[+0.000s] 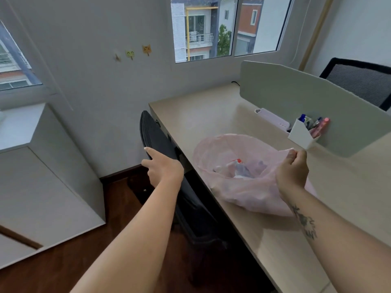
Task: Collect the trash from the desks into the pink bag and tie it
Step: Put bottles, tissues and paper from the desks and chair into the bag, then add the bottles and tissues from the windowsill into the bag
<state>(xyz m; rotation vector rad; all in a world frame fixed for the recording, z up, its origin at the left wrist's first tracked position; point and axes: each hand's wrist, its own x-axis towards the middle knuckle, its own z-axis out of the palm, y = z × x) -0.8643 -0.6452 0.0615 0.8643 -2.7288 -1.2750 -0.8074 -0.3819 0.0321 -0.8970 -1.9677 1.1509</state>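
A thin pink bag [237, 193] lies open on the beige desk [203, 115], its mouth facing away from me. Inside it sits crumpled trash [239, 169] with a red-and-white wrapper on top. My right hand [293, 170] is shut on the bag's right rim and lifts that edge. My left hand [161, 166] hovers to the left of the desk over a black chair's backrest, fingers apart and index finger stretched forward, holding nothing.
A black chair [156, 136] is tucked under the desk's left side. A grey divider [313, 98] runs along the desk's far side, with a white pen holder [301, 133] and a flat white case [273, 119] against it. A white cabinet [42, 176] stands at the left.
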